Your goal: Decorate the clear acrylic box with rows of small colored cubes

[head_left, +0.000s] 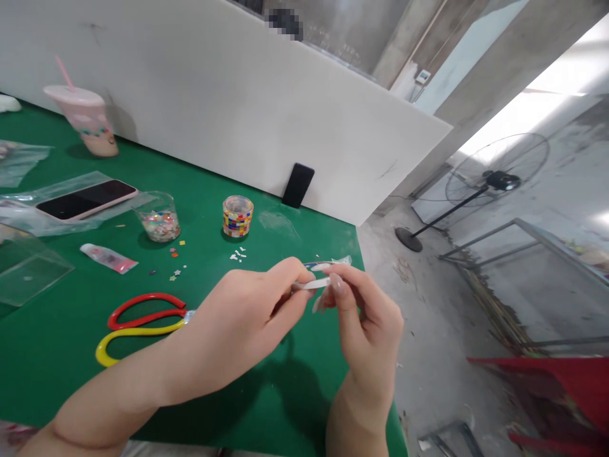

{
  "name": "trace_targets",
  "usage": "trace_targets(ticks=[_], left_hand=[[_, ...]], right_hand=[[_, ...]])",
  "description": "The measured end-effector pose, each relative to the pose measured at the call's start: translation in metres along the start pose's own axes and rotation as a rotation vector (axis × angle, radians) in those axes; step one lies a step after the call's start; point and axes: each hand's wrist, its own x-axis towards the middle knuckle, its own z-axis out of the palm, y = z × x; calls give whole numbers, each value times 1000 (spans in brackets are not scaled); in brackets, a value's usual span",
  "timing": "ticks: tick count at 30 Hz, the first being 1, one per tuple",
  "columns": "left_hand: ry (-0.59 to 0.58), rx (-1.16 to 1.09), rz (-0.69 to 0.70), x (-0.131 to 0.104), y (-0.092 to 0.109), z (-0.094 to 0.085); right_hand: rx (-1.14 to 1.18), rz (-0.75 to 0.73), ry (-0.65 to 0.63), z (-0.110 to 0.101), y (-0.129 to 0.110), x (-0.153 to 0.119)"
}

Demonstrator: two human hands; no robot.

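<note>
Near the right edge of the green table, my two hands meet over a thin, pale curved strip [318, 284]. My left hand [259, 301] is closed, pinching the strip's left part between thumb and fingers. At its other end my right hand [368, 311] pinches with thumb and forefinger. A thin dark curved edge shows just behind the strip, and the fingers partly cover it, so its full shape is hidden. Scissors with one red and one yellow handle [143, 331] lie left of my left wrist; their blades are hidden under my arm. Small white scraps [238, 254] are scattered beyond my left hand.
On the green table [209, 393] stand a clear cup of small beads [162, 227], a colourful brick-patterned ring stack [237, 217] and a pink drink cup [90, 120]. A tube [109, 258] and a phone [88, 200] lie left. Another phone [298, 185] leans against the white partition [200, 95].
</note>
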Motion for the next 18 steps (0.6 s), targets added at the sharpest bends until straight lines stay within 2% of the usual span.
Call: trace_targets(ticks=[8,18], left_hand=[[-10,-4,-10,0,0,-2],[-63,-21,-94,3,1,-11]], right_hand=[[-33,-7,-36,-5,-1,-2],[304,201,-30,-6,-10,-8]])
